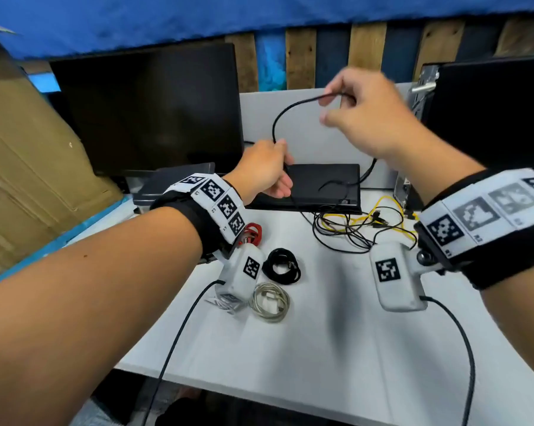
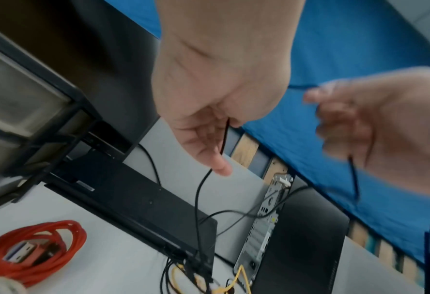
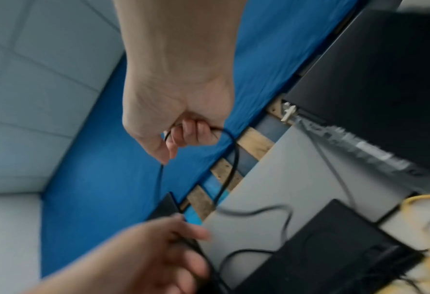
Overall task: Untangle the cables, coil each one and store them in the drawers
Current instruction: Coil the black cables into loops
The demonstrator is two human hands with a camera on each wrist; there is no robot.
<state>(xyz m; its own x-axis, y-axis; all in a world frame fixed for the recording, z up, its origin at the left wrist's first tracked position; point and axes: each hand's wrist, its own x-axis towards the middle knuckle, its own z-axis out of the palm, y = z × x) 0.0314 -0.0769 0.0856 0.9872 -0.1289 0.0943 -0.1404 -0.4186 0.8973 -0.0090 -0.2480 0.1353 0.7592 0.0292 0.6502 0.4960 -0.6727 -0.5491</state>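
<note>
A thin black cable arcs through the air between my hands. My right hand is raised high and pinches one stretch of it; the right wrist view shows the fingers curled round it. Lower down, my left hand holds the same cable between thumb and fingers. From there it drops to a tangle of black and yellow cables on the white table. Three coiled cables lie at the left: red, black and grey-white.
A flat black box lies behind the tangle. A dark monitor stands at back left, a black computer tower at back right. A drawer unit shows in the left wrist view. Cardboard leans at far left.
</note>
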